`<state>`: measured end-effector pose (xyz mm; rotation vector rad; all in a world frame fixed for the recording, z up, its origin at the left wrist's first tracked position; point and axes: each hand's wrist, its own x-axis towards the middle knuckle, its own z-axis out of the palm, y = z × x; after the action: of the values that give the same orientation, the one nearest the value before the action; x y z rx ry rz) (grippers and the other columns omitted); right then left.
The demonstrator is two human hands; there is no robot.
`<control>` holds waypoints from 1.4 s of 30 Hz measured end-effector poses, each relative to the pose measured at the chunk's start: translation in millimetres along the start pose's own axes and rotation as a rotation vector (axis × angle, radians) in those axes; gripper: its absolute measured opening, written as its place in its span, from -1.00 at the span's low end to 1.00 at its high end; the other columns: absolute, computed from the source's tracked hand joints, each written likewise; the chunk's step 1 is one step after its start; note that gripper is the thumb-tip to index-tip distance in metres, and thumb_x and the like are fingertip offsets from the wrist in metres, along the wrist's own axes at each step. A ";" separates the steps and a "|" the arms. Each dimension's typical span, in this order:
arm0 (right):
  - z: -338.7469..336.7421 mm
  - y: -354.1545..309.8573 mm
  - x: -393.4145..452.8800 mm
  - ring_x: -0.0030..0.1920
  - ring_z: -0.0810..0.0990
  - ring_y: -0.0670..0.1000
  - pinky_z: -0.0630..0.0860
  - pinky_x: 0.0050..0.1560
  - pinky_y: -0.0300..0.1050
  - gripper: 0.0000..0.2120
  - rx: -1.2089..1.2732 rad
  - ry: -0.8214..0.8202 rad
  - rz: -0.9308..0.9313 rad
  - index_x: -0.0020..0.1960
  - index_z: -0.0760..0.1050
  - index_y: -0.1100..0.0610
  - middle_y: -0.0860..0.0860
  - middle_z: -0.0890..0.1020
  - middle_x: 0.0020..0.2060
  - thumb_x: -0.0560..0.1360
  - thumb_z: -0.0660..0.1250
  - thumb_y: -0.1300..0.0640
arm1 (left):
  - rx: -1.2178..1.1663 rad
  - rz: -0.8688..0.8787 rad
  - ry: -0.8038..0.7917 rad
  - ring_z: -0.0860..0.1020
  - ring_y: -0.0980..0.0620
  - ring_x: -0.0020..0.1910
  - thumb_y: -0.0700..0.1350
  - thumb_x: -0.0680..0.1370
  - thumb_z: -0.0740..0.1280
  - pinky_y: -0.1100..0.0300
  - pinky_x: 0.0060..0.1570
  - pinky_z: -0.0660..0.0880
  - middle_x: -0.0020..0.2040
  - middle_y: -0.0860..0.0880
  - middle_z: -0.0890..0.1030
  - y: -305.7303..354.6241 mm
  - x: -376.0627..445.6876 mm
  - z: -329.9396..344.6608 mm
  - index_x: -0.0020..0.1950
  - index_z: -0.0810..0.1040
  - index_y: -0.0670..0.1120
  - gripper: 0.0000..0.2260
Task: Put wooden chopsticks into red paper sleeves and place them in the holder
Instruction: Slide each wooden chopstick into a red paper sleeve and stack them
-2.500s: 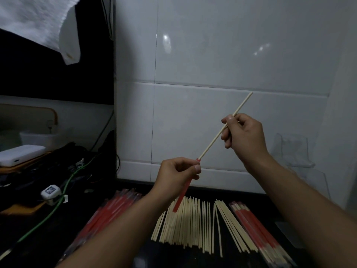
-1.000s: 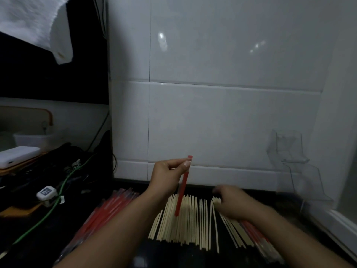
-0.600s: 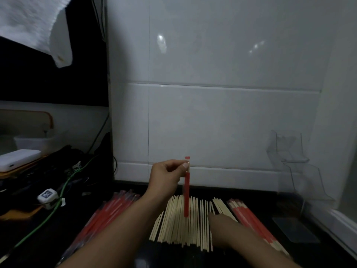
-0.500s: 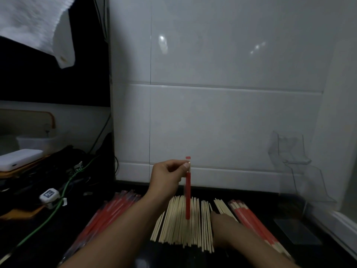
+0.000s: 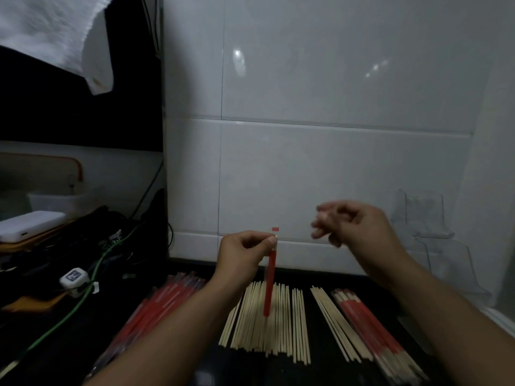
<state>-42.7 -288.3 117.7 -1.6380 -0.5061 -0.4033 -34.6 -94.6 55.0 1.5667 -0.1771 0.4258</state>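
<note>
Head view, dim light. Left hand (image 5: 245,253) raised over the counter (image 5: 323,369), thumb and forefinger pinching a red paper sleeve (image 5: 269,282) near its top; sleeve hangs approx. upright, lower end over the loose wooden chopsticks (image 5: 267,321). Right hand (image 5: 354,227) raised to the right of the sleeve, apart from it, motion-blurred; fingers partly curled, and whether they hold anything cannot be told.

Loose chopsticks lie side by side on the dark counter, w/ a smaller slanted bundle (image 5: 334,324) just right of them. Right again: sleeved chopsticks (image 5: 373,327), red wrap w/ bare wood tips showing. Left of the loose pile: pack of red sleeves (image 5: 156,307) in clear wrap. Clear plastic holder (image 5: 434,238) stands at far right against the white tiled wall (image 5: 334,168), well apart from both hands.

Far left: green cable (image 5: 78,302), white box (image 5: 28,225), white cloth (image 5: 55,34) hanging at top.
</note>
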 end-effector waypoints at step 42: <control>-4.9 -15.4 21.8 -0.57 0.42 0.00 0.35 -0.52 -0.28 -0.72 -0.012 0.275 -0.242 -0.14 0.50 0.16 0.11 0.55 -0.47 0.67 0.14 0.13 | -0.004 0.035 -0.210 0.70 0.05 -0.06 -0.21 0.56 0.37 0.26 -0.10 0.61 -0.07 -0.04 0.72 1.7 -4.6 -1.5 0.03 0.64 -0.15 -0.91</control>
<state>-32.6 -289.8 142.8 -1.5065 -0.4944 -0.7999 -39.6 -94.0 54.9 1.6056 -0.3673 0.2873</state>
